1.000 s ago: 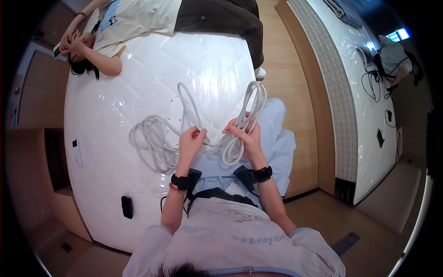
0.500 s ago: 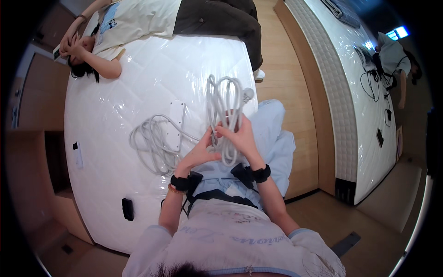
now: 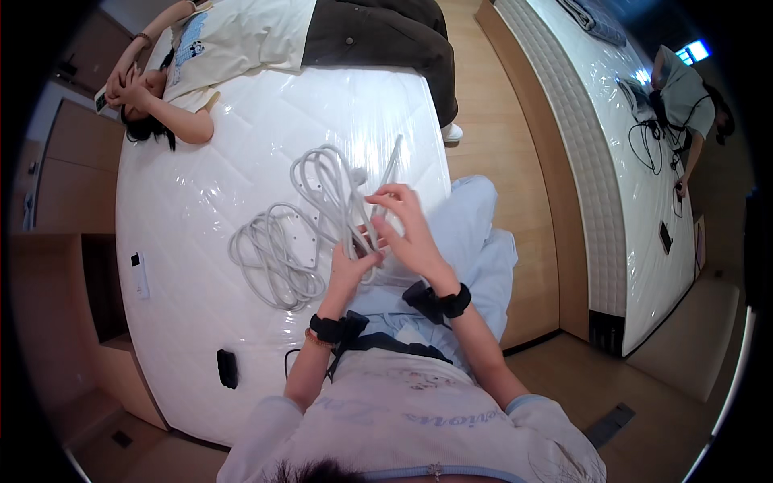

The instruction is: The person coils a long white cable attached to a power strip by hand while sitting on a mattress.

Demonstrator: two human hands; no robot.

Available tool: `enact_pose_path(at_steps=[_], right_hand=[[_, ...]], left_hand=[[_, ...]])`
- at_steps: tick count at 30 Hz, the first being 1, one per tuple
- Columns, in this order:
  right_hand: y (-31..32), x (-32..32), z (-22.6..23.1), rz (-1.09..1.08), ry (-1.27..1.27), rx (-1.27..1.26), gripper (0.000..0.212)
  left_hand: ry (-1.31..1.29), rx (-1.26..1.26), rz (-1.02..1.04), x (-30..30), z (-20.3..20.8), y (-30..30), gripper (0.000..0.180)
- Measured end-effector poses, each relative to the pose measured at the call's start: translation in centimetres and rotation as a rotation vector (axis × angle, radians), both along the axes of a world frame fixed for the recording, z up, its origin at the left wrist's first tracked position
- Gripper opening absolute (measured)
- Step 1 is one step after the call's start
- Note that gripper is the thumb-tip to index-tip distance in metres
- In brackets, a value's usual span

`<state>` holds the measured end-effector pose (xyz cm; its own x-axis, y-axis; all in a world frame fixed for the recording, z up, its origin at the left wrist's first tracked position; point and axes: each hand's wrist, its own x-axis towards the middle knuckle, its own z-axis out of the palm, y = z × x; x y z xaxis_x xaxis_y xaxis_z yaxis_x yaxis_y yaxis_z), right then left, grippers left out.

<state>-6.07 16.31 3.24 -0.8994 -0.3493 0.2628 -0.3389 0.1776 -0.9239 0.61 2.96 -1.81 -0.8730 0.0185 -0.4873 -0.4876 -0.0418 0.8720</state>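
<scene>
Above my lap, my left hand [image 3: 353, 262] is closed around a looped light-grey power cable [image 3: 326, 181], with its fingers partly hidden behind the strands. My right hand [image 3: 409, 233] is beside the bundle, its thumb and fingers apart near a strand that sticks up. A pale round plug [image 3: 358, 175] shows at the edge of the loops. On the plastic-wrapped mattress, left of my hands, lies a white power strip [image 3: 304, 241], partly covered by cable. More grey cable [image 3: 270, 262] lies in loose coils next to it.
A white remote [image 3: 140, 278] and a black case [image 3: 226, 369] lie on the mattress [image 3: 185, 322] to the left. One person [image 3: 241, 48] lies across its far end, holding a phone. Another person [image 3: 688, 92] is by the second mattress [image 3: 580, 153], near black cables [image 3: 648, 145].
The looped cable has tipped to the left in my left hand. My right hand has loosened, its fingers spreading. The person at the far right has reached down to the mattress.
</scene>
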Motion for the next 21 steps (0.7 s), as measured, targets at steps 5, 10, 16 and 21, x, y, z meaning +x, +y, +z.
enact_pose_path(at_steps=[5, 10, 16, 21], right_hand=[[0.4, 0.1, -2.3, -0.275, -0.245, -0.041, 0.025], [-0.9, 0.3, -1.8, -0.071, -0.636, -0.125, 0.015], [1.2, 0.6, -3.8, 0.058, -0.318, -0.364, 0.008], [0.5, 0.6, 0.5, 0.256, 0.027, -0.084, 0.013]], left_hand=[[0.137, 0.513, 0.323, 0.1, 1.4, 0.2, 0.052], [0.165, 0.438, 0.218, 1.1, 0.3, -0.3, 0.050], [0.173, 0.372, 0.259, 0.1, 0.3, -1.9, 0.039], [0.187, 0.192, 0.180, -0.9, 0.4, -2.3, 0.032]])
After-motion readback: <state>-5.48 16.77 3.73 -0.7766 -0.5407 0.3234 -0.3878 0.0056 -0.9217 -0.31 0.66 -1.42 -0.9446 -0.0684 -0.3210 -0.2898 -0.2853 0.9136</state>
